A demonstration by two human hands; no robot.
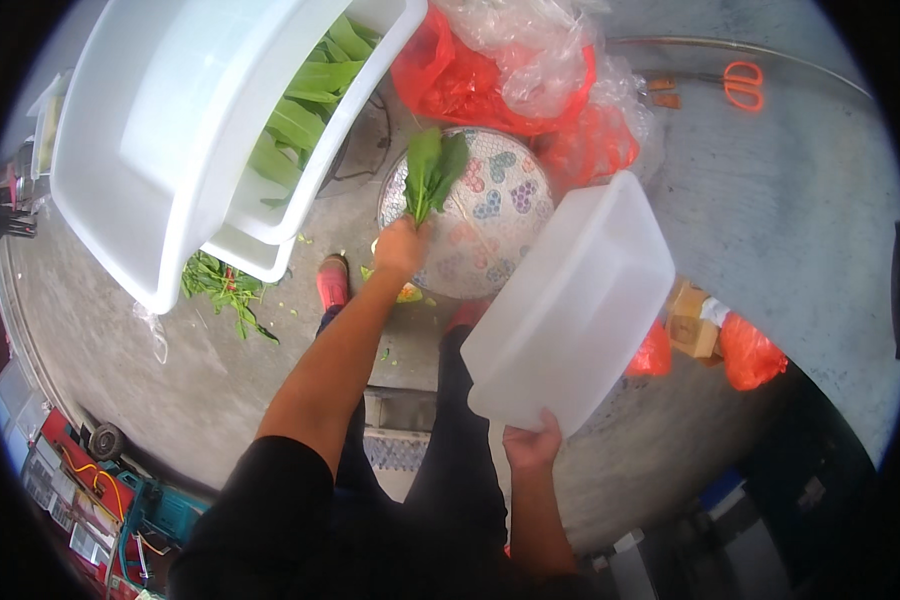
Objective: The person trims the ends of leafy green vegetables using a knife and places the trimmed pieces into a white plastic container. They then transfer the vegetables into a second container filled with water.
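Note:
My left hand [402, 247] is closed around the stems of a small bunch of leafy greens [431, 172], held over the near left part of a round table with a heart-patterned cover [510, 225]. With fingers wrapped on its near edge, my right hand [535, 440] grips a translucent white plastic bin [580, 290]. That bin is tilted on its side, right of the round table; I cannot see whether anything lies in it. At the upper left stands a large white tub [120, 190], and beside it a white bin [355, 130] holds broad green leaves [300, 120].
Red and clear plastic bags [500, 80] lie behind the round table. Orange-handled scissors [743, 86] rest on the grey surface at right. Scattered green stems [225, 290] lie on the floor below the tub. A cardboard box [692, 320] sits near red bags [750, 350].

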